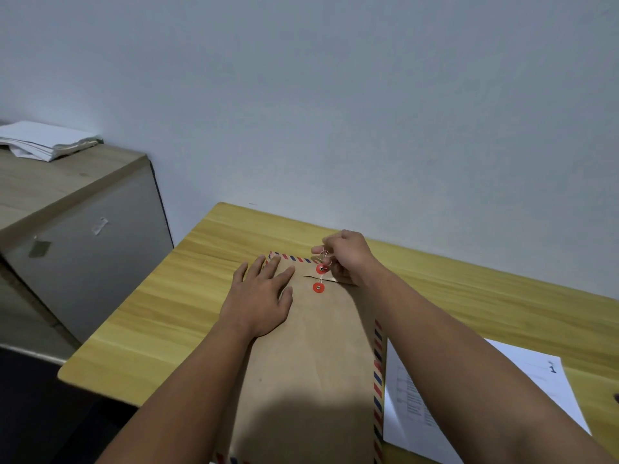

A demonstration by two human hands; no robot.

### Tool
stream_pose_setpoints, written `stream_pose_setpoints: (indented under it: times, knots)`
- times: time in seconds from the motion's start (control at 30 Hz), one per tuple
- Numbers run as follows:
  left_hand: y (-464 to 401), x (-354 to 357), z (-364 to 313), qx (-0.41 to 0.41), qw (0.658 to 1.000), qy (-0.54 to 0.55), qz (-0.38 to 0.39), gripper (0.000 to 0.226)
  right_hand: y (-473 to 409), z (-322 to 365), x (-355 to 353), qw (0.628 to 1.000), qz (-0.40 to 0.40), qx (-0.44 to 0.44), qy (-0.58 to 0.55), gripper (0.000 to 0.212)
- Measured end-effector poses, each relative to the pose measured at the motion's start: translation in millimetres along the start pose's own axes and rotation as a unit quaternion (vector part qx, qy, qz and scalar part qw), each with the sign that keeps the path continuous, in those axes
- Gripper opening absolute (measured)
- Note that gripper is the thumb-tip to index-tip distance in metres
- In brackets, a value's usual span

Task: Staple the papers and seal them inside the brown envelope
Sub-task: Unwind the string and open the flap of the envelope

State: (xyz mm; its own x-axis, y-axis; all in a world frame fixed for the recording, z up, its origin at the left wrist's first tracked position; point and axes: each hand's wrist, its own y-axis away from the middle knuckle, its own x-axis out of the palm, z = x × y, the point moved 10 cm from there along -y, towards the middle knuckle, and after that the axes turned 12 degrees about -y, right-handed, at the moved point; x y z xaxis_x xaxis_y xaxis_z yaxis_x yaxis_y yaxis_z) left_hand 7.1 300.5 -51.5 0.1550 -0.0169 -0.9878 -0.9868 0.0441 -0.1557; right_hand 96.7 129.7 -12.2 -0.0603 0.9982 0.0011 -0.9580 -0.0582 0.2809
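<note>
A brown envelope with red-and-blue striped edges lies lengthwise on the yellow wooden table, its flap folded down at the far end. Two red closure discs sit there, the upper disc on the flap and the lower disc on the body. A thin white string runs between them. My left hand presses flat on the envelope's left side near the flap. My right hand pinches the string just above the upper disc.
A white printed sheet lies on the table to the right of the envelope, partly under my right forearm. A grey cabinet stands to the left with a stack of papers on top. The wall runs behind the table.
</note>
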Motion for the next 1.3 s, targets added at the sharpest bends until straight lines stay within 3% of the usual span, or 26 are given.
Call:
stream_pose_setpoints:
  times: [0.07,0.13,0.2,0.37,0.53,0.63,0.73,0.87,0.93,1.0,1.17,1.23,1.3]
  knots:
    - [0.2,0.9,0.2,-0.001,1.000,0.001,0.000,0.057,-0.1,-2.0,-10.5,1.000,-0.008,0.000,0.009,0.012]
    - [-0.3,1.2,0.5,-0.001,1.000,0.002,-0.004,0.059,-1.2,5.6,-16.2,0.992,-0.003,-0.059,0.116,0.017]
    - [-0.5,1.2,0.8,-0.003,1.000,0.003,-0.007,0.061,-0.6,9.2,-12.2,0.967,0.028,-0.104,0.232,0.014]
    - [0.4,-1.5,0.5,-0.002,1.000,0.009,-0.014,0.065,5.0,4.7,0.4,0.887,0.111,-0.111,0.434,0.020]
    - [0.0,0.5,1.0,-0.002,1.000,0.005,-0.007,0.060,5.3,10.4,15.6,0.820,0.130,-0.149,0.538,0.012]
    - [-0.2,0.5,0.7,-0.002,1.000,0.006,-0.006,0.059,13.5,13.3,30.4,0.845,0.130,-0.181,0.487,0.009]
    - [-0.2,-0.1,0.3,-0.001,1.000,0.004,-0.009,0.060,20.3,-5.3,42.3,0.883,0.190,-0.122,0.411,0.007]
    - [0.2,-0.6,0.8,0.001,1.000,0.009,-0.013,0.058,28.9,-19.8,31.0,0.856,0.244,-0.038,0.453,0.010]
    - [0.6,-0.9,0.2,0.003,1.000,0.014,-0.013,0.056,23.3,-17.5,9.7,0.845,0.217,-0.018,0.488,0.017]
    - [1.0,-3.4,-0.2,0.004,0.999,0.033,-0.025,0.053,14.7,-5.3,-12.1,0.859,0.168,-0.027,0.483,0.018]
    - [4.4,-16.6,3.1,0.005,0.991,0.100,-0.093,0.026,3.1,45.2,-52.1,0.892,-0.008,-0.162,0.423,0.011]
    - [5.3,-17.2,2.8,0.009,0.990,0.105,-0.097,0.018,2.9,53.6,-59.3,0.899,-0.048,-0.199,0.386,0.011]
    - [5.1,-15.3,1.6,0.010,0.992,0.092,-0.082,0.027,1.5,53.5,-58.4,0.896,-0.048,-0.221,0.381,0.014]
